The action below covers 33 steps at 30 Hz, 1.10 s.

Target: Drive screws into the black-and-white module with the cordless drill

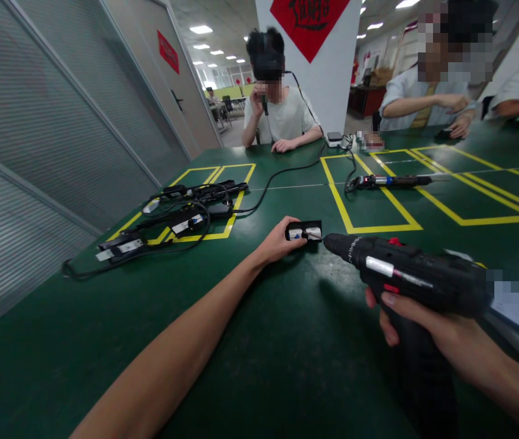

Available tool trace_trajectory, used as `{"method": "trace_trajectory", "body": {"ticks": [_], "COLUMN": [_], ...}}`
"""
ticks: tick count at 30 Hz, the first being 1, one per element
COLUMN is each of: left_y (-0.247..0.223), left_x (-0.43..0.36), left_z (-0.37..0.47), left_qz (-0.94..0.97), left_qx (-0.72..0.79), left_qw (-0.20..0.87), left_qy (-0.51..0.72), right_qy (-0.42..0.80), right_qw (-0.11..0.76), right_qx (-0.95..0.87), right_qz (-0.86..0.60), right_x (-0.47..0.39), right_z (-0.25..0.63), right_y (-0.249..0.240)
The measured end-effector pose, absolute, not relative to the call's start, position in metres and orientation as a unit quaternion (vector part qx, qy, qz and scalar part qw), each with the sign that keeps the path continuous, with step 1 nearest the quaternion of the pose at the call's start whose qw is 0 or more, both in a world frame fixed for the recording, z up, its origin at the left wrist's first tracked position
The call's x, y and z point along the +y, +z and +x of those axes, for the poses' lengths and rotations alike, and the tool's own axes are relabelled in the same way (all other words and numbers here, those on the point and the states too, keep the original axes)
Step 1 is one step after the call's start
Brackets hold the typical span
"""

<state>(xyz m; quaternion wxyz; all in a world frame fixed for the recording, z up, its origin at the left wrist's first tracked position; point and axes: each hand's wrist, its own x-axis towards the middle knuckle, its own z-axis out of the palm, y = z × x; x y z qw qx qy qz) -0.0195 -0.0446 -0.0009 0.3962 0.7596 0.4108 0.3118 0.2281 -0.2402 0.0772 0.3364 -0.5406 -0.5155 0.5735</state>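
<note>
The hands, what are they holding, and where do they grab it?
The right hand grips a black power drill by its handle. The left hand holds a small black block at its left end.

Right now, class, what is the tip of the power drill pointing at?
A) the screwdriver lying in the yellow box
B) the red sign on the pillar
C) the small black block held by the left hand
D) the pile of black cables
C: the power drill, held in the right hand, has its tip at the small black block that the left hand steadies on the green table.
</note>
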Motion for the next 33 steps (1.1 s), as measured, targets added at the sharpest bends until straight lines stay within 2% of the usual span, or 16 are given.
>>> {"method": "trace_trajectory", "body": {"ticks": [33], "left_y": [-0.0025], "left_x": [-0.0449], "left_z": [-0.0161], "left_qz": [0.759], "left_qx": [0.428], "left_qw": [0.369], "left_qy": [0.322], "right_qy": [0.550], "right_qw": [0.336], "right_qx": [-0.542], "right_qz": [-0.539], "right_x": [-0.2462], "right_z": [0.2305], "right_y": [0.0708]}}
